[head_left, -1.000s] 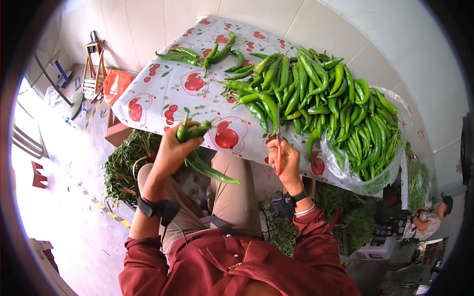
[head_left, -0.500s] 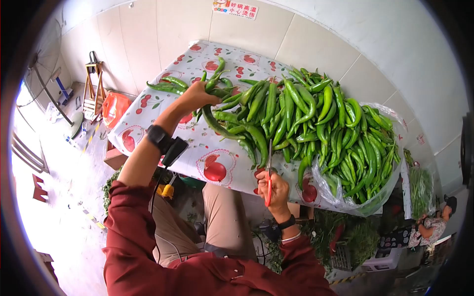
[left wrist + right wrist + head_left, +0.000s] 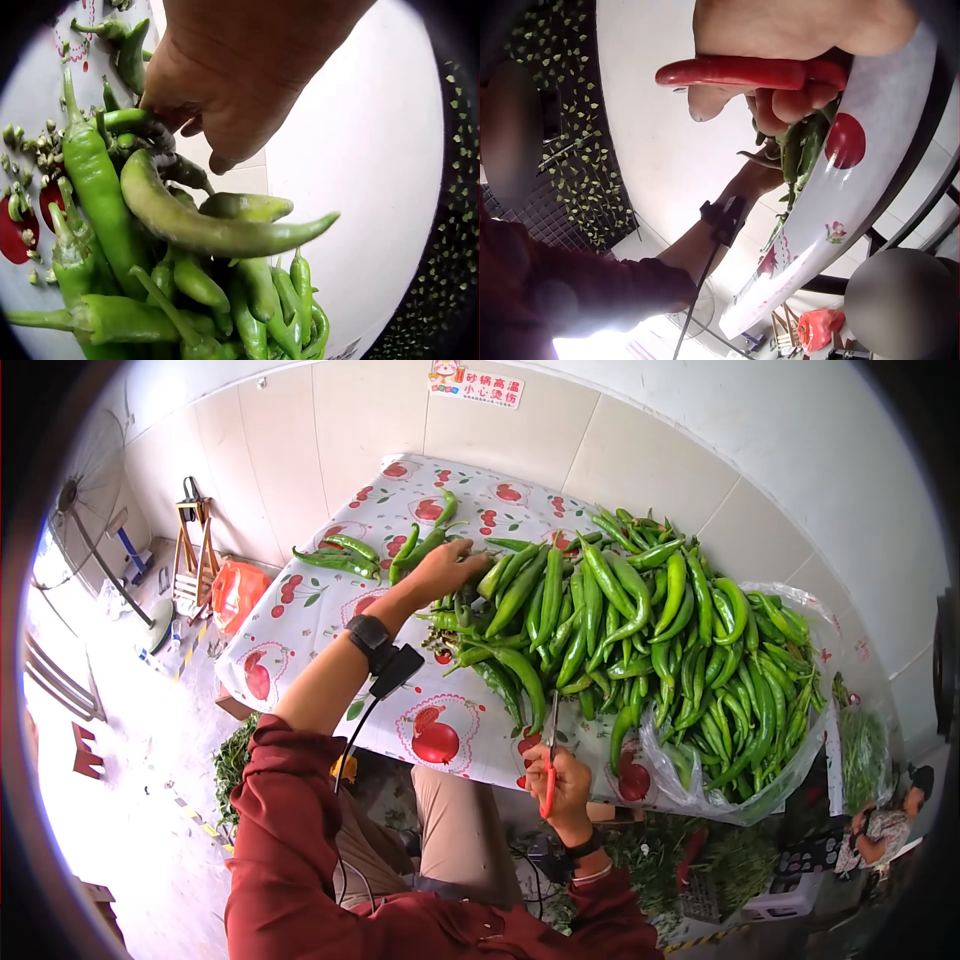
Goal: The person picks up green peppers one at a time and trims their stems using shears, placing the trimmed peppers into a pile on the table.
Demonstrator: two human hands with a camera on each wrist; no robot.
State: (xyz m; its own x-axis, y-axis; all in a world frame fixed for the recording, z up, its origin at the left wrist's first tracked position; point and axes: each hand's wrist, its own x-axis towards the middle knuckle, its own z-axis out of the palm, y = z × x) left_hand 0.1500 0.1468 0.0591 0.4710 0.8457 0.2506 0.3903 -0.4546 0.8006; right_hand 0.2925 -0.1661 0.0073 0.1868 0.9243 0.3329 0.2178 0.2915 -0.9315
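My left hand (image 3: 447,572) reaches palm down into the left edge of a large pile of green chili peppers (image 3: 620,600). In the left wrist view its thumb and fingers (image 3: 223,159) point down among the peppers, and a curved pepper (image 3: 217,229) lies just below them. The fingertips are partly hidden, so I cannot tell whether they grip one. My right hand (image 3: 560,780) holds a pair of scissors (image 3: 551,760) at the table's front edge, blades pointing up and away. The red handle (image 3: 735,73) lies along the palm in the right wrist view.
A few peppers (image 3: 340,557) lie apart on the left of the patterned tablecloth (image 3: 330,650). Cut stem bits (image 3: 49,154) are scattered beside the pile. A clear plastic bag (image 3: 740,810) wraps the pile's right side. Another person (image 3: 880,835) is at far right.
My left hand came up from the lap holding peppers, went over the peppers at the left, and then shifted right to the pile's edge. The right hand keeps the scissors nearly in place.
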